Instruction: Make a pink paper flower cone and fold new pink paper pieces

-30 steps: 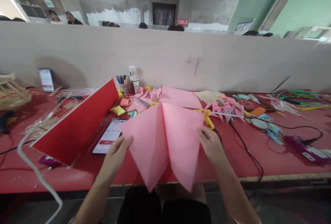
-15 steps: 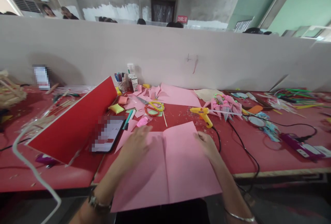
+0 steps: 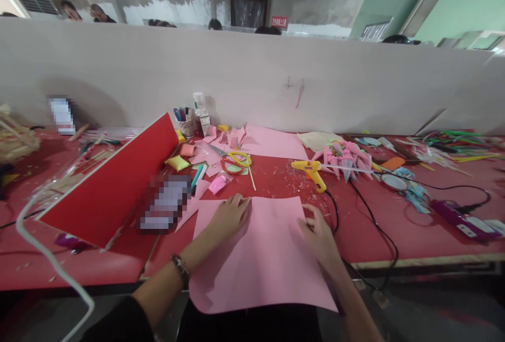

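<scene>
A large sheet of pink paper [image 3: 272,258] lies over the table's front edge, with a soft rise down its middle and its lower left corner curving. My left hand [image 3: 232,214] rests on top of the sheet near its far edge, fingers bent and lying against the paper. At the sheet's right edge is my right hand [image 3: 317,231], thumb over the paper and fingers beside the edge, holding it. Beyond the sheet lie scissors [image 3: 236,161] with yellow and orange handles and a yellow glue gun [image 3: 310,169].
A phone [image 3: 165,202] and a tilted red board [image 3: 114,184] stand left. Pink paper scraps [image 3: 232,137], a pen cup [image 3: 185,126] and a bottle [image 3: 202,116] are by the partition [image 3: 244,79]. Right are a pink paper craft [image 3: 343,158], cables and a purple power strip [image 3: 465,221].
My left hand has moved right and up toward the middle of the sheet's far edge. The sharp centre crease now looks softer, and the sheet's left side has drawn inward.
</scene>
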The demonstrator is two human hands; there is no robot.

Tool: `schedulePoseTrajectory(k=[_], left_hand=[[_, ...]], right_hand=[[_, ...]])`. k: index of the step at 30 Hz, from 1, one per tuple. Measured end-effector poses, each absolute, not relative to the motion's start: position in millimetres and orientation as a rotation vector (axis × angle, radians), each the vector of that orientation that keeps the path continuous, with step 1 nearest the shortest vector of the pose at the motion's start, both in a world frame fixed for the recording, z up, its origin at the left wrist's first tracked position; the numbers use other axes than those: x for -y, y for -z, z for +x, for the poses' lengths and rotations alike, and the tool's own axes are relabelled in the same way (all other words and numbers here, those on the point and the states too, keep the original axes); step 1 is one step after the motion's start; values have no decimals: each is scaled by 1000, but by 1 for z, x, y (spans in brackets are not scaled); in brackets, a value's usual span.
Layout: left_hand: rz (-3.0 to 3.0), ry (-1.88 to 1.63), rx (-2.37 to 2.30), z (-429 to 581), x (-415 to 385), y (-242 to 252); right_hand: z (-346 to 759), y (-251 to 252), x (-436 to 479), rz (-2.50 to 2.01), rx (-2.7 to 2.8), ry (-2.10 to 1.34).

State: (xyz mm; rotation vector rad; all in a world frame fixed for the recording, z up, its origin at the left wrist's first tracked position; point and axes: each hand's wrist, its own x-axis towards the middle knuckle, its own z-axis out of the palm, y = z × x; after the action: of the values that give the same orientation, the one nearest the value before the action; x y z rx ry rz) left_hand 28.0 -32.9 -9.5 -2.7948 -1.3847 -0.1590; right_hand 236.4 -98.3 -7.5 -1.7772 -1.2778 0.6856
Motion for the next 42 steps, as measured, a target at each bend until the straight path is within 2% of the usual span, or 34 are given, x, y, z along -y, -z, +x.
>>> schedulePoseTrajectory(k=[17,23,31,42], left_hand=[[-2793,44,1414,31,33,0],[-2795,24,1494,32,43,-5],[-2866,58,1698,29,72,1],[-2896,21,1703,27,70,7]], right_hand=[[230,14,115,-1918,1493,-367],[231,9,119,-1957,1418,-445],[233,7,131,-1812,1231,-885],[234,6,140,-1869,1261,-764]])
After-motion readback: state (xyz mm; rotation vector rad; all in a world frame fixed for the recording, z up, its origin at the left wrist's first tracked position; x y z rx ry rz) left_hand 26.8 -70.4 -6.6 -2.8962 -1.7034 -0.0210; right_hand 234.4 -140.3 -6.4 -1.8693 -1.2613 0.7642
